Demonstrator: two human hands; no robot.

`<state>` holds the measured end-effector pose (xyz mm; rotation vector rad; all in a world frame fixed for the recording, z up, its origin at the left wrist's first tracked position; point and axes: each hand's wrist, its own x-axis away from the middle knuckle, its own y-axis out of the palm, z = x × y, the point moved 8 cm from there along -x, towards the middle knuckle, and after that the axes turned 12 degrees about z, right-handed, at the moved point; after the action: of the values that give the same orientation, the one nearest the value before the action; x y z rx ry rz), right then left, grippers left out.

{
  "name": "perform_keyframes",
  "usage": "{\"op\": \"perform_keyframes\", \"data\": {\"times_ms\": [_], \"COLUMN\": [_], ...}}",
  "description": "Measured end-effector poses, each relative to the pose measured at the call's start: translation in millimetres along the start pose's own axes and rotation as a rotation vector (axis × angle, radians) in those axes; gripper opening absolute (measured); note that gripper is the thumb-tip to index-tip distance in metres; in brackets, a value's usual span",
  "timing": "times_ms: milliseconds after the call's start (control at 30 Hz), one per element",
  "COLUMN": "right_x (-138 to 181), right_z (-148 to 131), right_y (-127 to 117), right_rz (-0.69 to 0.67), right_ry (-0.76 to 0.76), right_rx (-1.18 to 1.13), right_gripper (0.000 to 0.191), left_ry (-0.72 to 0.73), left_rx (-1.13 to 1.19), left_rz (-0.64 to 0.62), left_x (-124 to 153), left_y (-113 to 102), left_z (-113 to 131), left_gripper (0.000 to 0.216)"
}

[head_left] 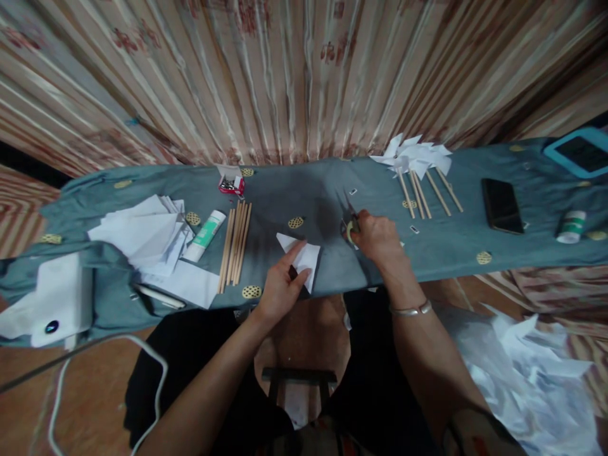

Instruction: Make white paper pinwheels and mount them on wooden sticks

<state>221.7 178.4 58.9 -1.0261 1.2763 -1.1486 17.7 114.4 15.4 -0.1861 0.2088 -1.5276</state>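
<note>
Left grip (279, 288) pinches folded paper (310, 258); right grip (380, 237) holds scissors (353, 216). Beyond it I see mounted pinwheels (418, 157), seemingly done; left of both grips, bare sticks (234, 247) and sheets (145, 234) remain.

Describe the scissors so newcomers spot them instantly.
Find the covered table below the curtain. The scissors are near its middle, in the right hand. Blades point toward the curtain; a yellowish handle loop sets them apart from the wooden sticks.

i count one pair of scissors (352, 214), one red box (232, 185) at ten o'clock, one phone (502, 206) at three, two green-and-white tubes (205, 236) (571, 227), at nine and three.
</note>
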Motion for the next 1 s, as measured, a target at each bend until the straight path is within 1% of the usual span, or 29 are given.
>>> {"op": "perform_keyframes", "data": {"times_ms": [100,167,233,333,433,533,600,700,767,800,900,933,1000], "right_x": [1,1,-1,-2,-1,4,7,11,15,17,26,28,32], "right_z": [-3,-2,-2,-6,-7,-6,-7,-13,-24,-30,-49,-53,-58], "right_y": [4,4,4,4,5,6,5,3,5,9,24,28,30], "right_rz": [-0.037,-0.038,-0.034,-0.045,-0.049,-0.015,0.031,0.109,0.102,0.063,-0.149,-0.208,-0.274], "right_ry": [-0.080,-0.076,-0.035,0.011,0.029,0.008,-0.017,-0.035,-0.036,-0.024,0.091,0.135,0.210], "right_rx": [0.009,0.012,0.000,-0.028,-0.033,-0.056,-0.127,-0.329,-0.526,-0.677,-1.149,-1.260,-1.422], "right_gripper": [0.029,0.029,0.031,0.034,0.030,0.023,0.023,0.024,0.024,0.023,0.027,0.030,0.034], "left_ry": [0.030,0.029,0.021,0.007,-0.028,-0.064,-0.086,-0.152,-0.206,-0.225,-0.253,-0.259,-0.268], "left_rx": [-0.055,-0.074,-0.065,-0.008,0.059,0.131,0.200,0.355,0.455,0.493,0.546,0.550,0.549], "left_rz": [-0.013,-0.005,0.019,0.051,0.048,0.058,0.069,0.039,0.012,0.005,0.010,0.014,0.027], "left_x": [1,3,3,4,5,5,5,5,5,5,5,4,4], "left_y": [-2,-4,-7,-10,-10,-11,-12,-8,-6,-5,-5,-6,-7], "left_z": [6,8,9,9,6,2,1,-1,-1,-1,2,3,5], "left_gripper": [0.061,0.067,0.075,0.086,0.091,0.093,0.095,0.103,0.108,0.111,0.113,0.113,0.113]}}
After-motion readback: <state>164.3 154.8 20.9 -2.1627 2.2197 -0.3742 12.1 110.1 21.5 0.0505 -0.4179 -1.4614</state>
